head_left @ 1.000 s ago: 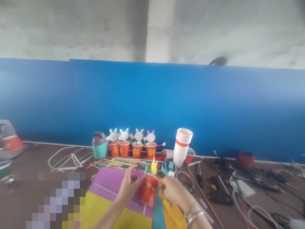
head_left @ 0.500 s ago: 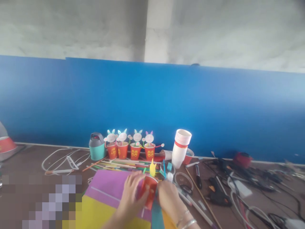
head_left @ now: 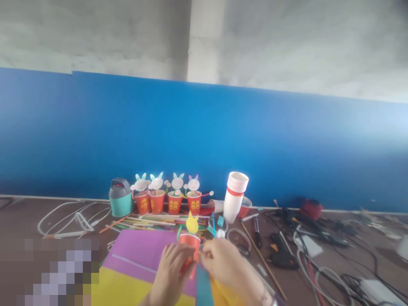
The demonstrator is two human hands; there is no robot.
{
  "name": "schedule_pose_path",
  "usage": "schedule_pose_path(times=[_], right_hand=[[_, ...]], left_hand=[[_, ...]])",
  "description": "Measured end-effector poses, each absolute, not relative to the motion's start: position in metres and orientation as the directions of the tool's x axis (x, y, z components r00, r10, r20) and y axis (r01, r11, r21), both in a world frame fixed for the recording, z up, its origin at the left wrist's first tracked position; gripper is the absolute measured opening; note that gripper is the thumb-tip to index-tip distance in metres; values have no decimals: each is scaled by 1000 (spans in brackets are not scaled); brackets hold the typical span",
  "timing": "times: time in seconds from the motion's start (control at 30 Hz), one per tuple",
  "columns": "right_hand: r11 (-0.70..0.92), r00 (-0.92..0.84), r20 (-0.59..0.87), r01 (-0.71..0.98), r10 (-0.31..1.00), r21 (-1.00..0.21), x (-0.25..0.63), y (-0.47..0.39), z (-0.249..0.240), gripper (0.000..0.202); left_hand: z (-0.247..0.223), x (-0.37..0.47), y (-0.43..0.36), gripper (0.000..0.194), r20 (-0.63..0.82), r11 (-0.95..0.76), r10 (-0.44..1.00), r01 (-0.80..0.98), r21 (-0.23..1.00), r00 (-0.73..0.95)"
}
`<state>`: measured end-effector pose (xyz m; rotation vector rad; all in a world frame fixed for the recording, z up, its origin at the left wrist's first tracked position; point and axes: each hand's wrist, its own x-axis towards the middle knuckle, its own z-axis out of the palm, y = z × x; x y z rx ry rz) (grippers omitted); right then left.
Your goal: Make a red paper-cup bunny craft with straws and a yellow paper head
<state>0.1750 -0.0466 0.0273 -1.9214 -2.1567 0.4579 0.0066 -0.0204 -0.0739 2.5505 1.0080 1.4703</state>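
Note:
Fingers of my left hand (head_left: 174, 270) wrap the lower left side of a red paper cup (head_left: 190, 240), which stands upright over the coloured sheets. Above its rim rises a yellow paper head (head_left: 192, 223) with two pointed ears. A green curved strip (head_left: 179, 232) sticks up at the cup's left. At the cup's right side my right hand (head_left: 223, 261) is closed in a pinch; whatever is between its fingertips is too small and blurred to name. Beneath the hands lie a purple sheet (head_left: 140, 246) and a yellow sheet (head_left: 121, 285).
Several red cups with white rabbit heads (head_left: 175, 203) line the back beside a teal container (head_left: 121, 199). A tall stack of white paper cups (head_left: 235, 197) stands right of them. Thin coloured sticks (head_left: 149, 222) lie in front. Rightward are a black glue gun (head_left: 283, 253), a marker (head_left: 257, 231) and tangled cables.
The yellow head now faces me broadly instead of looking narrow. More of the cup's rim shows. My right hand's fingers have come into view at the cup's side, and the whole view has shifted slightly.

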Motion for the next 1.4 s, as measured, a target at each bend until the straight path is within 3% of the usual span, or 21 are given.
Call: schedule_pose_path(times=[0.17, 0.27, 0.5, 0.67, 0.83, 1.0, 1.17, 1.4], right_hand=[[-251, 256, -19, 931, 967, -265, 256, -35, 33, 26], [-357, 350, -75, 904, 934, -236, 288, -19, 16, 24], [-335, 309, -133, 898, 942, -286, 274, 8, -30, 23], [-331, 324, -79, 878, 943, -346, 265, 11, -39, 14], [-373, 428, -6, 780, 904, -502, 283, 14, -33, 23], [-304, 477, 8, 572, 879, -762, 299, 13, -27, 38], [-160, 475, 67, 421, 877, -893, 289, 4, -11, 43], [230, 16, 255, 373, 967, -899, 226, -25, 34, 27]], left_hand=[[-76, 6, -19, 9, 758, -768, 589, 489, 415, 282], [-77, 5, -20, 11, 762, -771, 590, 468, 432, 268], [-79, 3, -21, 15, 751, -769, 608, 423, 479, 256], [-74, 3, -21, 13, 755, -780, 606, 377, 500, 251], [-73, 3, -22, 16, 723, -752, 643, 392, 531, 254], [-80, 1, -20, 21, 705, -745, 653, 400, 534, 276], [-92, 0, -17, 26, 697, -728, 673, 391, 563, 248], [-87, 4, -18, 32, 678, -682, 717, 371, 631, 163]])
